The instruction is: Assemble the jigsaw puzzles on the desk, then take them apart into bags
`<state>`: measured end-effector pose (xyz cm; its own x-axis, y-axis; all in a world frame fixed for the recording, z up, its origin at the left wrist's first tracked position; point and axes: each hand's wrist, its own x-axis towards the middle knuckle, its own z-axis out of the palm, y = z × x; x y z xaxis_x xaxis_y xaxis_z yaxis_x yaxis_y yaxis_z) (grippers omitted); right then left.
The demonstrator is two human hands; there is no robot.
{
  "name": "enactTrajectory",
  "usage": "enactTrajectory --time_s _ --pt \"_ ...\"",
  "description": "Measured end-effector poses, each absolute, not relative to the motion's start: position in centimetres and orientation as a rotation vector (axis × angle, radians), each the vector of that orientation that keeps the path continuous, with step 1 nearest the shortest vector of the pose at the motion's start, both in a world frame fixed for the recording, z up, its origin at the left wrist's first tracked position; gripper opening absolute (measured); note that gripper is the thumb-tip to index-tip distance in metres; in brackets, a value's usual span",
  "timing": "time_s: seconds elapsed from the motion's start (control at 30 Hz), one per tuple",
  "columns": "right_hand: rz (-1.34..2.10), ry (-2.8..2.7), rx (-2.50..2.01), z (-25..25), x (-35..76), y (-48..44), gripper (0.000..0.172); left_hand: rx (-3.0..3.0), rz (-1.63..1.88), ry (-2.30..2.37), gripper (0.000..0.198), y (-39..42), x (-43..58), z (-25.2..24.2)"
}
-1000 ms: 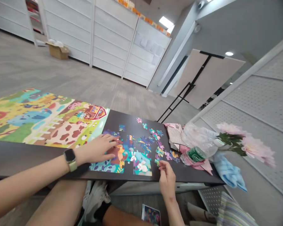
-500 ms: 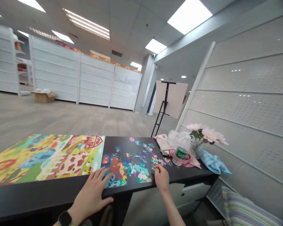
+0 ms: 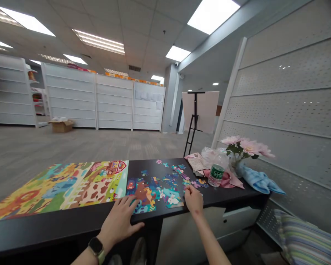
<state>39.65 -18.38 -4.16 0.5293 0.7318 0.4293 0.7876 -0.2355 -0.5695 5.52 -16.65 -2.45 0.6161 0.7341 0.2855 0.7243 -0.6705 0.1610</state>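
Pulled back since a second ago, the left hand (image 3: 121,220) spreads by the black table's near edge (image 3: 92,226), near the part-built puzzle (image 3: 145,197); the right hand (image 3: 193,200) curls beside it, grip unreadable. White shelves (image 3: 114,105) stand beyond.

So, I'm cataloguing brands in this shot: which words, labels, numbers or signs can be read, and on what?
Green bottle label: white lettering, apparently starting "C"; the rest too blurred to read surely.
Cream-and-pink wrapping: any print too small to read.
Orange strip, far back: marks too small to read.
Watch: dark screen, no text visible.
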Motion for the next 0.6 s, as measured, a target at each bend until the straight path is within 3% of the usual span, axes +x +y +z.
enactTrajectory --time_s 0.6 --pt "-0.046 -1.202 -2.097 -4.2 39.2 -18.3 0.025 2.828 0.460 1.293 0.065 -16.3 5.7 -3.4"
